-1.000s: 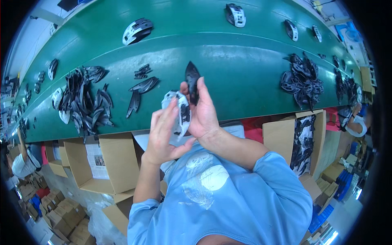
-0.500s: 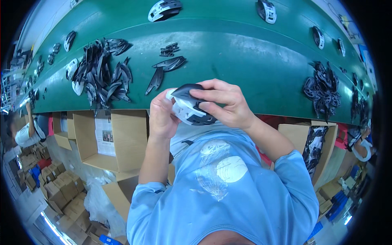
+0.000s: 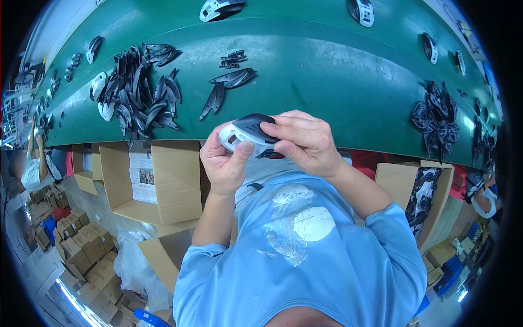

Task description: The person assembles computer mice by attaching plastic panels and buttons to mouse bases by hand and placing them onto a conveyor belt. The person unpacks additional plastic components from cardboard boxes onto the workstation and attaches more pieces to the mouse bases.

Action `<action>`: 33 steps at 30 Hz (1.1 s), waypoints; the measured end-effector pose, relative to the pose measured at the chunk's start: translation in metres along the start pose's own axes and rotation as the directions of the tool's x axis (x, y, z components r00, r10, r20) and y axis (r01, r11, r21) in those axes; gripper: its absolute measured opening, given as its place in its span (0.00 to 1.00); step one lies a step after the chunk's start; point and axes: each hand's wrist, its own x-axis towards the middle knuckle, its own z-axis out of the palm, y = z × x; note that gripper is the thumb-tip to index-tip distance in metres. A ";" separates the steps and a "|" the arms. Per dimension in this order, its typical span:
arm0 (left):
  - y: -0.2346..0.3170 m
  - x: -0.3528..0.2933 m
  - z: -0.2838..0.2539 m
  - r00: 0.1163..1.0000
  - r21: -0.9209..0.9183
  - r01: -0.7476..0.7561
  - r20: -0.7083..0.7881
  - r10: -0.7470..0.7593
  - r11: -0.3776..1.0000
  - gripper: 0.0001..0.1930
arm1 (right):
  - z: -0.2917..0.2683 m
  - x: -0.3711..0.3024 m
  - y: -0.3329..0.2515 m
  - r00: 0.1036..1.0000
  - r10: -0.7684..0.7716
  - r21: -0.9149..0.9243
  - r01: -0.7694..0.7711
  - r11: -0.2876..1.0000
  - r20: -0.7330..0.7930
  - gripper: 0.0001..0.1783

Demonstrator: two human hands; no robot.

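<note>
A black-and-white curved plastic shell (image 3: 251,126) is held up at the near edge of the green table, between both hands. My left hand (image 3: 224,166) grips its white left end, the thumb lying across the near side by an opening. On the black right part, my right hand (image 3: 308,140) is closed with fingers on top and thumb below. Just beyond the hands lie two loose black blade-shaped pieces, a wide one (image 3: 234,78) and a narrower one (image 3: 212,101). Several small black parts (image 3: 233,59) sit behind them. Part of the shell's underside is hidden by the fingers.
A heap of black curved pieces (image 3: 136,95) covers the table's left, beside white shells (image 3: 106,111). Another black heap (image 3: 434,117) is at right. More shells (image 3: 222,8) stand along the far strip. Open cartons (image 3: 177,180) stand below the table edge. Another person (image 3: 37,166) is at far left.
The shell has been turned, so its black top and the opening in its white end show more. My left thumb has come over its near side. The whole view has shifted slightly.
</note>
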 end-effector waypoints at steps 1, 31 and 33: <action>-0.001 0.000 0.002 1.000 0.016 -0.027 -0.014 0.027 1.000 0.25 | 0.000 -0.001 0.000 1.000 0.000 0.001 0.000 1.000 0.001 0.20; -0.063 0.083 0.033 0.774 0.749 -0.618 0.634 0.015 0.239 0.34 | -0.089 -0.007 0.085 0.949 0.063 -0.400 0.069 0.914 0.308 0.35; -0.063 0.088 0.031 0.752 0.724 -0.640 0.659 0.016 0.256 0.33 | -0.089 -0.007 0.085 0.952 0.075 -0.404 0.054 0.913 0.297 0.34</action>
